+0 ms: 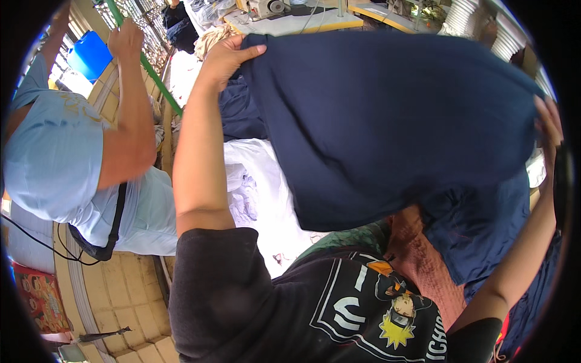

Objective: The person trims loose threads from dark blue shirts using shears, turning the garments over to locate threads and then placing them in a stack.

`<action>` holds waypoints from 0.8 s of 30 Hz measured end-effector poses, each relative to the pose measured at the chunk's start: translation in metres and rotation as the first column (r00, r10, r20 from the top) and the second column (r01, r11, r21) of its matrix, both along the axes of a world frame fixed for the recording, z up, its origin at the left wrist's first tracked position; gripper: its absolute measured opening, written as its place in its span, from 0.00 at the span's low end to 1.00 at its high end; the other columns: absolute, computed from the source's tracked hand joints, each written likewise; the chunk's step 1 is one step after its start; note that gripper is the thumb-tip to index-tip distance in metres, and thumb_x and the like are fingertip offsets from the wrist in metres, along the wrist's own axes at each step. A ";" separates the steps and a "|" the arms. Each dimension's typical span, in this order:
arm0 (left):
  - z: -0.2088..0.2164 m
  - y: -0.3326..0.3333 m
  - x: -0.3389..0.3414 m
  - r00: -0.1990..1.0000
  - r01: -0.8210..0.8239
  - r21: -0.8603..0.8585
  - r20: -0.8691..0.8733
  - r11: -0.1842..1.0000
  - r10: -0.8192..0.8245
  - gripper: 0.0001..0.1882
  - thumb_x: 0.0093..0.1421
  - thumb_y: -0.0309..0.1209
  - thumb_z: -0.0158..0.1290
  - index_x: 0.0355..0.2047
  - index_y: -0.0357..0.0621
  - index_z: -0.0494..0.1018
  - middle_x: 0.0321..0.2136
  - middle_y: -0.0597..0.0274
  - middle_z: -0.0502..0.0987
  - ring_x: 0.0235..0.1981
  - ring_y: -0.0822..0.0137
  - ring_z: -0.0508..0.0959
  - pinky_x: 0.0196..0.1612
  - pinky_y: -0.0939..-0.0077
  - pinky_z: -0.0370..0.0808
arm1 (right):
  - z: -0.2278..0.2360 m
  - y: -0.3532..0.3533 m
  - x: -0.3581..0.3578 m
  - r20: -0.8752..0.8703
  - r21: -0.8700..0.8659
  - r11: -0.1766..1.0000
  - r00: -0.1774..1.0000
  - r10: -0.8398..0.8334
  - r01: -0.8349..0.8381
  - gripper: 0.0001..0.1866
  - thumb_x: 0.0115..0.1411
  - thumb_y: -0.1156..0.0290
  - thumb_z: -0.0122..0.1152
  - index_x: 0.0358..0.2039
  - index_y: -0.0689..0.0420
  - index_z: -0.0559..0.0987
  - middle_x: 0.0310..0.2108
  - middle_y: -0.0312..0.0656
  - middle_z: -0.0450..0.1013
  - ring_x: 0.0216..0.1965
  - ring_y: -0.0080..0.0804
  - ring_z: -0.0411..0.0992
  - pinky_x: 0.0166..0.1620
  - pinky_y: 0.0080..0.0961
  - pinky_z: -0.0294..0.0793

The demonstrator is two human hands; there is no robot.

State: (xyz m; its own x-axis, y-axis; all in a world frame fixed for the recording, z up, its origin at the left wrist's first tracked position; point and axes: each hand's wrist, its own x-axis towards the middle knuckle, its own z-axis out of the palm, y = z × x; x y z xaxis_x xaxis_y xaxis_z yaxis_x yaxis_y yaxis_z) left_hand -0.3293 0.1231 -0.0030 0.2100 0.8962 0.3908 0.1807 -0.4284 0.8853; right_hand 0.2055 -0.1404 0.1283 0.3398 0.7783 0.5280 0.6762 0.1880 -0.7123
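Observation:
A large dark navy piece of cloth (387, 115) is stretched out in front of me at about chest height. Its upper left corner is pinched by my left hand (227, 57), the thumb lying over the edge. At the far right end, my right hand (548, 121) grips the cloth, some of its fingers hidden at the rim of the picture. The lower edge hangs loose. Below its right part lies more crumpled navy fabric (478, 230), and another navy bundle (239, 109) shows behind the left edge.
To my left a person in a light blue shirt (60, 151) holds a green pole (160, 85). A white plastic bag (254, 151) lies under the cloth. Sewing machine tables (302, 24) stand at the back, with white thread cones (460, 18) at right. A blue container (89, 55) is far left.

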 end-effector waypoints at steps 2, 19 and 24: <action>-0.006 0.034 -0.005 0.934 -0.349 0.043 0.101 0.936 0.343 0.28 0.48 0.30 0.67 0.48 0.33 0.73 0.39 0.56 0.78 0.41 0.70 0.75 0.48 0.74 0.71 | -0.025 0.062 -0.009 -0.052 -0.060 0.998 0.999 0.017 -0.020 0.19 0.64 0.65 0.56 0.53 0.58 0.73 0.49 0.32 0.70 0.47 0.20 0.72 0.51 0.12 0.68; -0.084 0.035 -0.163 0.491 -0.774 0.192 0.783 0.603 0.381 0.10 0.60 0.23 0.51 0.43 0.37 0.70 0.34 0.58 0.77 0.31 0.69 0.78 0.32 0.79 0.76 | -0.098 0.188 -0.236 -0.344 0.140 0.737 0.666 0.662 -0.661 0.13 0.61 0.69 0.60 0.45 0.59 0.76 0.38 0.35 0.76 0.35 0.20 0.76 0.42 0.14 0.73; -0.130 0.021 -0.194 0.529 -0.538 -0.165 0.698 0.827 0.483 0.07 0.61 0.25 0.54 0.39 0.42 0.69 0.27 0.64 0.76 0.25 0.74 0.76 0.25 0.81 0.72 | -0.099 0.186 -0.228 -0.416 0.110 0.700 0.607 0.677 -0.705 0.17 0.61 0.67 0.60 0.45 0.65 0.73 0.38 0.40 0.75 0.38 0.27 0.77 0.45 0.18 0.75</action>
